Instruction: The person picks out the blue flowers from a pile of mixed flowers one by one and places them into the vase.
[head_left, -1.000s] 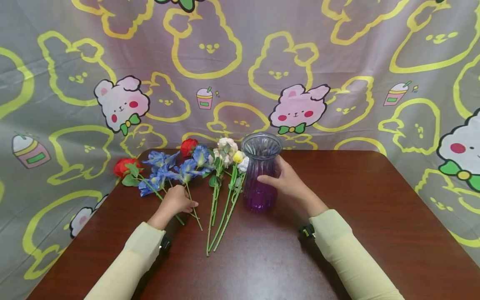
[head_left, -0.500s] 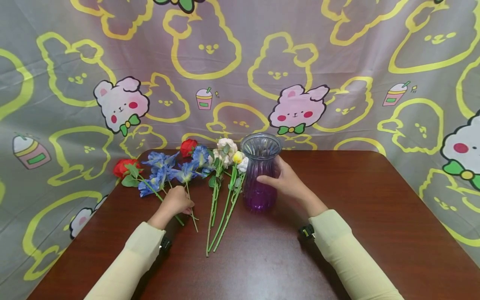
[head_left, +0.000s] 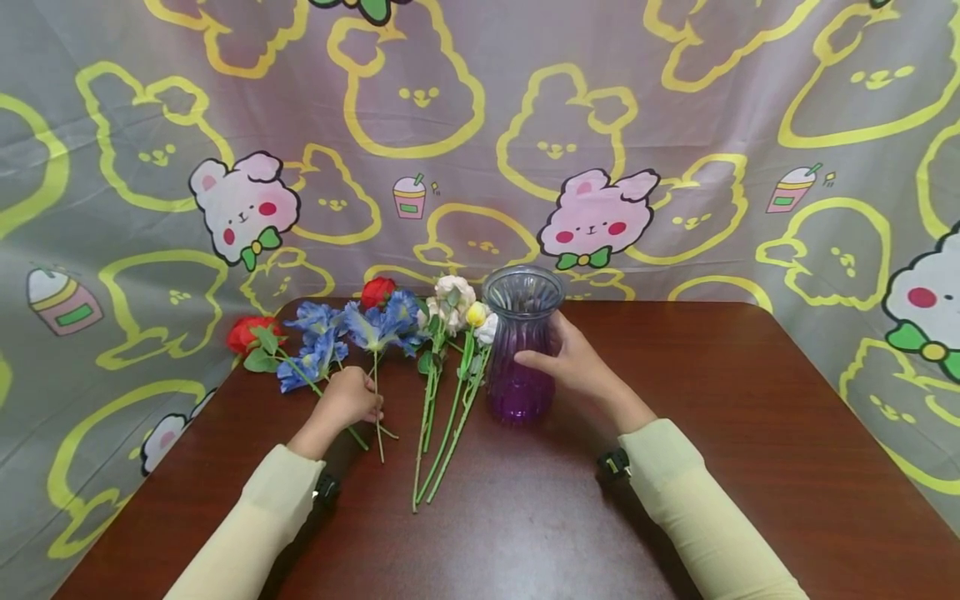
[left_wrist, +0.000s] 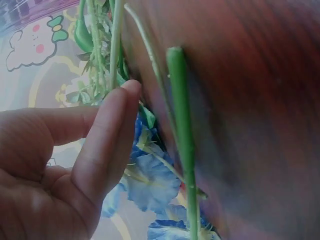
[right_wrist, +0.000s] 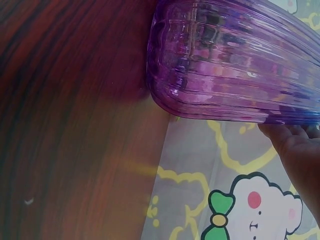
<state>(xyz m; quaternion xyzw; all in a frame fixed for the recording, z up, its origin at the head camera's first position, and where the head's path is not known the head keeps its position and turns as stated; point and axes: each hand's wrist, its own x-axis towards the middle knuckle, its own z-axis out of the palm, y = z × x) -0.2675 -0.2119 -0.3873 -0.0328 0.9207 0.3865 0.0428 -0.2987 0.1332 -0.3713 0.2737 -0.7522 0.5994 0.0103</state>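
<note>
Between thumb and fingers, my left hand (head_left: 347, 400) pinches the thin stem of a blue artificial flower (head_left: 373, 327); the left wrist view shows that stem (left_wrist: 116, 45) rising from the fingertips. More blue flowers (head_left: 318, 323) lie behind this hand, and a thick green stem (left_wrist: 181, 100) and a thinner one lie close beside it. A ribbed glass vase (head_left: 519, 375), purple below and clear grey at its flared rim, stands upright on the table. My right hand (head_left: 581, 362) grips its right side, thumb across the front, other fingers mostly hidden behind.
Red flowers (head_left: 253, 335) lie at the left and back. Cream flowers (head_left: 453, 302) and a yellow tulip (head_left: 476, 314) lie just left of the vase, stems toward me. A cartoon-print curtain (head_left: 480, 125) hangs behind the brown table (head_left: 675, 358).
My left hand has shifted slightly left, and the pinched blue flower has turned more upright, its stem end swinging left. The right hand and vase have stayed put.
</note>
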